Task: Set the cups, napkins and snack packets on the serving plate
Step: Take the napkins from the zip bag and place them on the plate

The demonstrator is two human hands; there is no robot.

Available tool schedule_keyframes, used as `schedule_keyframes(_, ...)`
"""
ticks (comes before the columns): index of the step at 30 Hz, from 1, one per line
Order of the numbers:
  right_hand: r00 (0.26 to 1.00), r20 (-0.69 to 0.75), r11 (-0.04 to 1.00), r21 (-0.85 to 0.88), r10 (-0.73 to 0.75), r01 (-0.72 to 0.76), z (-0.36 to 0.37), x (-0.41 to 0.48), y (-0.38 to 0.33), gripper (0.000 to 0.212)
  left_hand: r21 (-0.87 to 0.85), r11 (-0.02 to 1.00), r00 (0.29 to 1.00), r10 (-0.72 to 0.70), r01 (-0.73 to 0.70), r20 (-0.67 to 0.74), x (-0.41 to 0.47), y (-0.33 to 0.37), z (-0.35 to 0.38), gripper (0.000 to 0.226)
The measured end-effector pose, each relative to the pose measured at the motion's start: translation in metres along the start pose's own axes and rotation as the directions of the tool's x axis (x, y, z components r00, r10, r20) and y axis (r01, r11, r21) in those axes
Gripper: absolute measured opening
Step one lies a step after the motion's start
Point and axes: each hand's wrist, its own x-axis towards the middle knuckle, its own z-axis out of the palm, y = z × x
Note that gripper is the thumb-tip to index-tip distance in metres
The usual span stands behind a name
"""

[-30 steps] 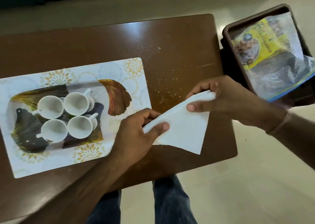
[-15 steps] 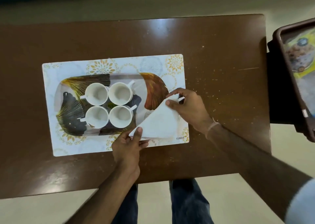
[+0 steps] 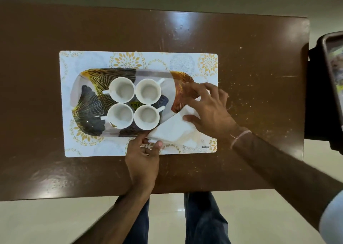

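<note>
Napkin (image 3: 174, 130), white and folded into a rough triangle, lay between my two hands, spread over the near right corner of the serving plate (image 3: 89, 87) and onto the placemat (image 3: 89, 147) below it. My left hand (image 3: 143, 157) was nearest to me, resting on the near edge of the placemat, its thumb and fingers pinching the napkin's near left corner. My right hand (image 3: 207, 107) sat a little farther out, fingers spread and loose, the thumb pressing down on the napkin's right side and the fingertips reaching over the plate's right end; it was not closed around anything. A thin band circled my right wrist.

Just beyond my left hand, on the plate, four white cups (image 3: 136, 102) stood upright and empty in a tight two-by-two block, the nearest right cup almost touching the napkin's edge. A small yellow sticker showed in the gap among them. The plate's leaf pattern ran out to the left of the cups.

The brown table (image 3: 241, 169) carried all this, speckled with pale crumbs or scratches past my right hand. Well off to the right of that hand, beyond the table's edge, a dark tray (image 3: 323, 58) was partly in view; its contents were too blurred to name.
</note>
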Motion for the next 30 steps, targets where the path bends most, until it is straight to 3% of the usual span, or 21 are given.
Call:
schedule_keyframes(5,0.93,0.175,0.922,-0.163,-0.323,0.351,-0.002,-0.003,0.004,0.06,0.015,0.996,0.996,0.087,-0.086,-0.037,0.009,-0.005,-0.003,0.028)
schedule_keyframes(8,0.859,0.276,0.848,-0.201,-0.431,0.49,0.002,-0.007,0.012,0.07,0.022,0.992,0.991,0.126,-0.126,-0.039,0.012,-0.008,-0.006,0.027)
schedule_keyframes(12,0.796,0.353,0.773,-0.244,-0.491,0.586,0.012,-0.011,0.024,0.07,0.016,0.986,0.985,0.166,-0.165,-0.058,0.014,-0.009,-0.008,0.024)
schedule_keyframes(17,0.777,0.36,0.759,-0.228,-0.517,0.61,0.015,-0.006,0.03,0.064,0.098,0.968,0.968,0.24,-0.232,-0.07,0.001,-0.008,-0.017,0.026)
schedule_keyframes(19,0.782,0.35,0.768,-0.215,-0.516,0.603,0.016,-0.004,0.029,0.062,0.15,0.895,0.907,0.421,-0.419,0.02,-0.01,-0.005,-0.02,0.024)
schedule_keyframes(22,0.785,0.339,0.776,-0.198,-0.519,0.599,0.017,-0.003,0.028,0.057,0.122,0.741,0.743,0.62,-0.66,0.252,-0.023,0.007,-0.01,0.035)
schedule_keyframes(24,0.784,0.336,0.778,-0.189,-0.522,0.599,0.016,-0.002,0.028,0.056,0.148,0.699,0.689,0.606,-0.7,0.398,-0.025,0.015,0.002,0.055)
schedule_keyframes(27,0.796,0.326,0.785,-0.201,-0.511,0.586,0.019,-0.002,0.03,0.057,0.311,0.672,0.709,0.465,-0.672,0.529,-0.019,0.018,0.015,0.08)
schedule_keyframes(30,0.835,0.282,0.806,-0.245,-0.473,0.539,0.024,-0.007,0.038,0.058,0.45,0.575,0.71,0.379,-0.683,0.594,-0.015,0.012,0.021,0.091)
